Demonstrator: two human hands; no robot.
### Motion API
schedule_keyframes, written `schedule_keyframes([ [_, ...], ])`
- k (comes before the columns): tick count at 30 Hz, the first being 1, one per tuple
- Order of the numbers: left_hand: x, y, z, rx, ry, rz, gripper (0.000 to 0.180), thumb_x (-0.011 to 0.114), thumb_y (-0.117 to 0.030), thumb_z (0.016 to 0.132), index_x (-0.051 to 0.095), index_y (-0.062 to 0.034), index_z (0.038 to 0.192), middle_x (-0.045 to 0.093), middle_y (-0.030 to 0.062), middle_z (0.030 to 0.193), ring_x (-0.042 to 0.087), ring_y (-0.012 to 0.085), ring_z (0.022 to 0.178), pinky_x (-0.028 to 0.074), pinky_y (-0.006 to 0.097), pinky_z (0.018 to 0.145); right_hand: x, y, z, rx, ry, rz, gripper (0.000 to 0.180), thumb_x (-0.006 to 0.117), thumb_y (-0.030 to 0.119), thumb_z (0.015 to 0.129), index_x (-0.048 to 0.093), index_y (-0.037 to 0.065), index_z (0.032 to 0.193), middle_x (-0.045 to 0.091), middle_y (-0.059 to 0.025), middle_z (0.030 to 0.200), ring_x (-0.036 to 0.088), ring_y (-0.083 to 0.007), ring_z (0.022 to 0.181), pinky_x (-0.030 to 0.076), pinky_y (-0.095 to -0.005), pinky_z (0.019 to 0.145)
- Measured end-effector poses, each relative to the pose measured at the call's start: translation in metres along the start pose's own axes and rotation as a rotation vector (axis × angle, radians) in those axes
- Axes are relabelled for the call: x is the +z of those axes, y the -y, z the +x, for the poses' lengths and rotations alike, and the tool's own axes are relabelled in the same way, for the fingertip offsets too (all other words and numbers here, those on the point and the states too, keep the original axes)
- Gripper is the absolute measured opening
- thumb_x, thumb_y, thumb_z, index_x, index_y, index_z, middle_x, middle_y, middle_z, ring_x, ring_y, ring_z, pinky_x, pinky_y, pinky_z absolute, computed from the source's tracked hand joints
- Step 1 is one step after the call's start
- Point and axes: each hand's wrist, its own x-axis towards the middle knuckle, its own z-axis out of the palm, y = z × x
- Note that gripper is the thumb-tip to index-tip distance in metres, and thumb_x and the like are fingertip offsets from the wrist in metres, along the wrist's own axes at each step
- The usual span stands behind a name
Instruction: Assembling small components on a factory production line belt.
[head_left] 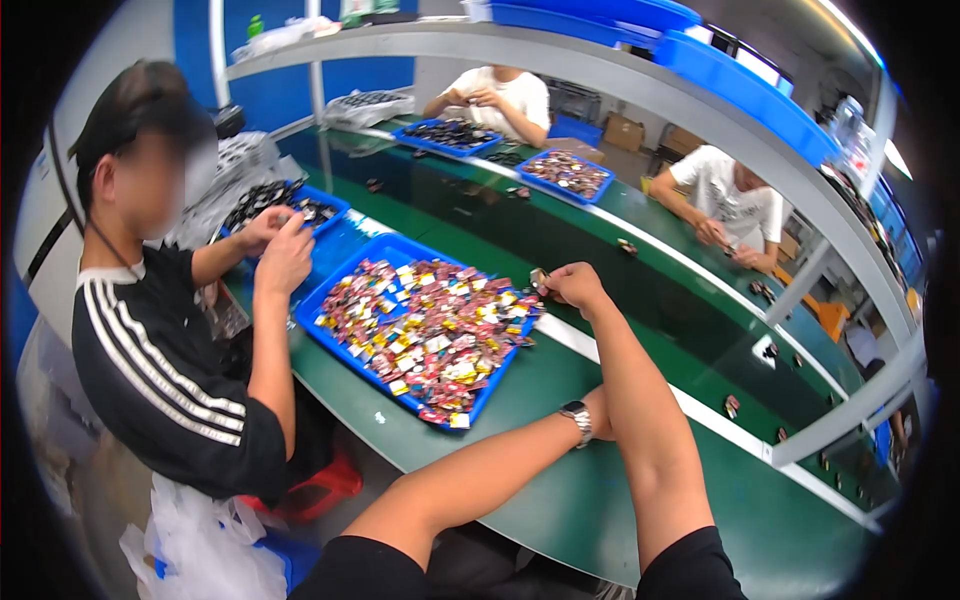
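My right hand [573,284] reaches out over the white strip along the belt. Its fingers pinch a small dark part with a pale patch [540,281], just off the right corner of a blue tray [478,408]. That tray is heaped with small maroon, white and yellow parts [425,325]; their exact kind is too small to tell. My left hand [599,414], with a metal-banded watch [577,421] at its wrist, lies beneath my right forearm over the green table. The forearm hides its fingers, so I cannot see whether they hold anything.
At the left a person [180,350] in a black striped shirt handles something small beside a blue tray of dark parts [325,208]. Two people in white work across the green belt [660,295], which carries scattered parts. A grey shelf frame [620,75] crosses above.
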Motion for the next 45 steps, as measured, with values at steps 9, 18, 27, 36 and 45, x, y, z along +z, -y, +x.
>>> schedule_keyframes([
  [9,-0.024,-0.001,0.009,-0.600,0.161,-0.192,0.015,0.060,-0.009,0.087,0.070,-0.0026,0.094,0.071,0.0126,0.089,0.068,0.0229,0.080,0.053,0.034,0.077,-0.130,-0.023,-0.188,-0.097,0.023,0.516,0.008,0.061,0.007,0.092,0.063,0.002,0.098,0.067,-0.0030,0.088,0.059,-0.0078,0.073,0.050,-0.0210,0.067],
  [18,-0.031,0.000,0.020,-1.011,0.405,-0.794,0.027,0.051,-0.018,0.101,0.060,0.0032,0.114,0.067,0.0103,0.100,0.063,0.0115,0.074,0.054,0.026,0.070,-0.118,-0.101,-0.283,-0.306,-0.104,0.105,0.027,0.062,-0.001,0.088,0.058,-0.002,0.115,0.068,-0.0097,0.097,0.066,-0.0157,0.091,0.054,-0.0304,0.083],
  [27,-0.026,-0.008,0.019,-1.084,0.397,-1.092,0.031,0.054,-0.015,0.099,0.053,0.0007,0.126,0.064,0.0077,0.109,0.065,0.0143,0.093,0.057,0.031,0.081,-0.098,-0.093,-0.284,-0.570,-0.400,-0.119,0.019,0.074,0.002,0.080,0.060,0.003,0.094,0.061,-0.0087,0.091,0.064,-0.0226,0.081,0.052,-0.0349,0.071],
  [36,-0.027,-0.014,0.019,-1.135,0.163,-1.100,0.029,0.057,-0.011,0.097,0.055,-0.0025,0.125,0.064,0.0093,0.111,0.066,0.0191,0.101,0.056,0.036,0.090,-0.082,-0.085,-0.283,-0.661,-0.657,-0.455,0.022,0.070,0.008,0.079,0.066,0.009,0.101,0.060,-0.0041,0.097,0.061,-0.0218,0.087,0.054,-0.0350,0.068],
  [45,-0.022,-0.015,0.015,-1.166,0.080,-1.180,0.025,0.061,-0.007,0.095,0.058,-0.0030,0.119,0.063,0.0103,0.114,0.064,0.0207,0.105,0.054,0.038,0.096,-0.081,-0.087,-0.285,-0.782,-0.768,-0.686,0.020,0.073,0.008,0.077,0.069,0.007,0.097,0.065,-0.0036,0.097,0.064,-0.0216,0.084,0.055,-0.0341,0.068],
])
